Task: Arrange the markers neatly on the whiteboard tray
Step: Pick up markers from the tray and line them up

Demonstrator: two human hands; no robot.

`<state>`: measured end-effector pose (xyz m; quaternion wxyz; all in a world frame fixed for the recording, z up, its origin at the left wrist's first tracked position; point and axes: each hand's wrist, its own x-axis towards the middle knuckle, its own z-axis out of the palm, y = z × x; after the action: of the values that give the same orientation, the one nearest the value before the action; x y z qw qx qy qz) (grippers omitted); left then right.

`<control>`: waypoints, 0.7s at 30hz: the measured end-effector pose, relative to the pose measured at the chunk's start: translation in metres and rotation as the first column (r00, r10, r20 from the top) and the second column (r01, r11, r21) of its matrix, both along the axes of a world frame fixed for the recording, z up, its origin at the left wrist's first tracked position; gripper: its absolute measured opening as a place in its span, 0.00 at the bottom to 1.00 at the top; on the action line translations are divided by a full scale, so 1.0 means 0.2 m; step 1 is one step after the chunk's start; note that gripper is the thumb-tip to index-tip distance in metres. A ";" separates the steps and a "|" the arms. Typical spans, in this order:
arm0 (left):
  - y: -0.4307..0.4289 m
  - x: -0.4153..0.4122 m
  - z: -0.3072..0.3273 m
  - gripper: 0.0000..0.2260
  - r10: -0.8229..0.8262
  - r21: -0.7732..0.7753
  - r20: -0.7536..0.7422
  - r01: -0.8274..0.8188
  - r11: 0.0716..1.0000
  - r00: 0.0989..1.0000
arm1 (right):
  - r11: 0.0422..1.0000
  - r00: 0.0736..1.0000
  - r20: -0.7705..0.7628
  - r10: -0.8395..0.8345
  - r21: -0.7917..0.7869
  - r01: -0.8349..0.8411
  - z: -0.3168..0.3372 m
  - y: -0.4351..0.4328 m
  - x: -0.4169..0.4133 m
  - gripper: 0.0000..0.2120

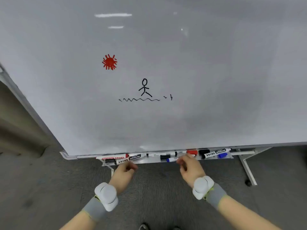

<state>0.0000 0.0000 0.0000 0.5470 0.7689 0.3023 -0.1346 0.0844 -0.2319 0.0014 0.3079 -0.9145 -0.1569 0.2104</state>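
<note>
Several markers lie jumbled along the whiteboard tray point(149, 162) under the board. A red-labelled marker point(113, 157) and a black marker point(131, 158) cross at the left end. A black marker point(162, 154) and a blue-capped marker point(172, 159) lie mid-tray, with a red cap point(192, 152) behind. At the right end sit a black marker point(214, 153) and a blue cap point(222, 155). My left hand point(124, 171) hovers just below the tray's left part, fingers curled, holding nothing. My right hand point(189, 168) reaches the tray's middle, fingertips at the blue-capped marker; a grip cannot be made out.
The whiteboard point(166, 63) carries a red sun and a black stick figure on a wavy line. Its metal stand leg point(247, 168) with a caster stands at the right on grey carpet. Both wrists wear white devices on grey bands.
</note>
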 end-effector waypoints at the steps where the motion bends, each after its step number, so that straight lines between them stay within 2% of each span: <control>1: -0.01 0.00 0.00 0.14 -0.007 0.001 0.011 0.007 1.000 1.000 | 1.000 0.998 0.054 -0.012 -0.024 0.013 0.00 0.00 0.02 0.09; 4: -0.05 0.01 0.00 0.13 -0.017 -0.017 -0.008 0.017 1.000 1.000 | 0.998 0.987 0.161 0.009 -0.069 0.002 0.00 0.00 0.07 0.09; 8: -0.09 0.02 0.01 0.14 -0.041 -0.038 0.001 0.041 0.998 0.999 | 0.987 0.977 0.184 0.104 -0.141 -0.078 -0.01 0.02 0.09 0.11; 11: -0.10 -0.01 0.03 0.11 -0.071 0.028 0.003 0.071 0.997 0.997 | 0.986 0.976 0.173 0.135 -0.126 -0.114 -0.02 0.04 0.09 0.11; 13: -0.08 -0.03 0.03 0.08 -0.118 0.173 0.029 0.112 0.979 0.993 | 0.986 0.976 0.162 0.145 -0.110 -0.128 -0.02 0.06 0.08 0.12; 16: -0.01 -0.03 0.00 0.12 -0.186 0.485 0.074 0.128 0.865 0.980 | 0.983 0.974 0.158 0.163 -0.104 -0.148 -0.04 0.09 0.07 0.12; 18: 0.02 0.00 0.00 0.13 -0.220 0.606 0.114 0.108 0.788 0.969 | 0.984 0.971 0.167 0.169 -0.088 -0.156 -0.04 0.10 0.05 0.11; 21: 0.04 0.05 -0.02 0.12 -0.278 0.709 0.122 0.113 0.697 0.953 | 0.983 0.968 0.176 0.178 -0.076 -0.167 -0.05 0.10 0.02 0.11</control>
<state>0.0091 0.0083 -0.0030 0.2312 0.9551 0.1845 0.0165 0.0890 -0.2113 -0.0095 0.2449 -0.9218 -0.2568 0.1564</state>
